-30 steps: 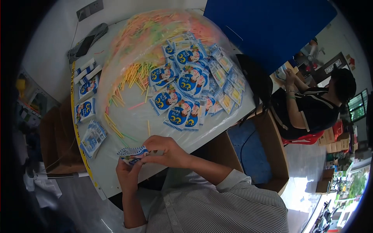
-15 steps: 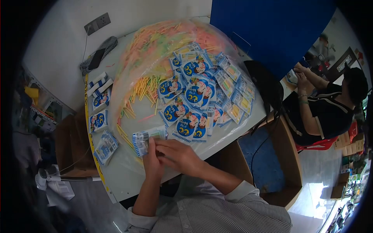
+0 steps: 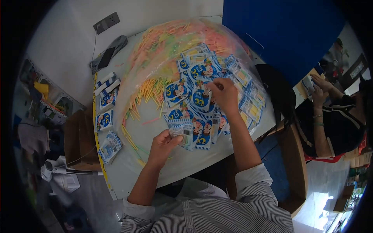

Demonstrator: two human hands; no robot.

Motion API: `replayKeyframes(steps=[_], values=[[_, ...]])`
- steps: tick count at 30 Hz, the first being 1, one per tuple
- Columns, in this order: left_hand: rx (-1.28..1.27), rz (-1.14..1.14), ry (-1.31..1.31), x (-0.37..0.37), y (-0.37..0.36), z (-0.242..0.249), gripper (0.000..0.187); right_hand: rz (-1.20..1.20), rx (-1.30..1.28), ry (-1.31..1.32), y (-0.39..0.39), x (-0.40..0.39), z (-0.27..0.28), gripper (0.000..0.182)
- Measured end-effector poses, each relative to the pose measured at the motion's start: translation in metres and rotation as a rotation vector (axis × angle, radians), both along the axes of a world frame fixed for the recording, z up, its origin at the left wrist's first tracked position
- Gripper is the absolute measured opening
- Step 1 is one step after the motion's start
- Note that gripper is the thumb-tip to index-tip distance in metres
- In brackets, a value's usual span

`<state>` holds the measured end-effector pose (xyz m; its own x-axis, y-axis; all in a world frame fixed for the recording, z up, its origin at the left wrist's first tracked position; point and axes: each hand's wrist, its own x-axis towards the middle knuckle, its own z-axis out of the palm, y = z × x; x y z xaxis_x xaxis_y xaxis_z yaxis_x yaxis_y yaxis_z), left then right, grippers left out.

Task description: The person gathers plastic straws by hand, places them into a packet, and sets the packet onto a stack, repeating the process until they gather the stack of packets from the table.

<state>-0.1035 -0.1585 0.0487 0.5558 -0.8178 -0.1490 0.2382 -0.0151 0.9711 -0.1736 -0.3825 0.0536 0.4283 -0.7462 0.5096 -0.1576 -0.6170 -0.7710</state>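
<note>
Since a moment ago the right hand point(image 3: 224, 94) has left the packet it shared with the left and reached out to the heap of packets point(image 3: 211, 89) in the middle of the table point(image 3: 155, 171), fingers curled down onto a blue-and-white packet there; whether it has pinched one cannot be told. The left hand point(image 3: 162, 144) stays near the table's front edge, thumb and fingers closed on a clear packet point(image 3: 182, 130) with a blue striped border, held just in front of the heap.

The packets carry a blue round badge with yellow characters and a cartoon child; the writing is too small to read. Behind the heap, a mass of orange, yellow, green and pink sticks point(image 3: 171, 42) spreads across a clear plastic sheet point(image 3: 128, 81) toward the table's far edge. More packets point(image 3: 104, 120) lie in a row along the left edge, beside a yellow tape measure point(image 3: 98, 147). A phone point(image 3: 106, 57) rests at the far left corner. Off the right edge, another person point(image 3: 334, 116) in dark clothes sits working.
</note>
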Motion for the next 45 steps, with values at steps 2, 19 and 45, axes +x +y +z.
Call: replayKeyframes(steps=[2, 19, 45], values=[[0.064, -0.014, 0.036, 0.001, 0.008, -0.004, 0.018, 0.143, 0.218, -0.083, 0.006, -0.002, 0.012, 0.017], [-0.153, 0.226, 0.197, -0.004, 0.052, -0.021, 0.040, 0.201, -0.167, 0.141, 0.082, -0.006, -0.008, 0.011], [-0.256, 0.237, 0.065, 0.016, 0.068, -0.014, 0.041, -0.080, -0.510, 0.520, 0.035, 0.062, -0.004, 0.014]])
